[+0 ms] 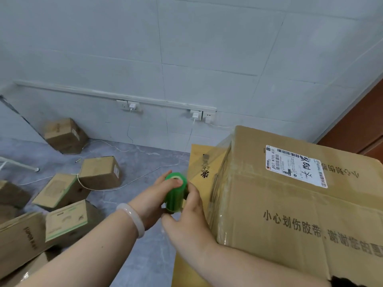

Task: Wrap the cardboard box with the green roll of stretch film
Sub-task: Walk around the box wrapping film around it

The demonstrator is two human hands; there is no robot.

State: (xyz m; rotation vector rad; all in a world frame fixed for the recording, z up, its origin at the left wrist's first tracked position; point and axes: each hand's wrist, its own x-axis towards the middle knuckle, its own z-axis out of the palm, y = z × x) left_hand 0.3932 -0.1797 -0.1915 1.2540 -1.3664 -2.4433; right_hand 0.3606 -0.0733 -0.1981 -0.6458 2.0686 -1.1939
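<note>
- Both hands are clamped on the roll (175, 196): left hand (152, 200) from the left with its thumb over the top end, right hand (189, 214) curled round the right side and bottom
- Roll is held upright, just beside the near left corner of the box (290, 214), above the floor (145, 255)
- Clear film (218, 189) already shines across the box's left face and upper corner, so wrapping seems begun
- Top face with the label (296, 165) looks bare; how many turns are on, I cannot tell
- Likely left: more passes round the sides, then tearing the film off
- Small boxes (99, 172) lie on the floor, well apart
</note>
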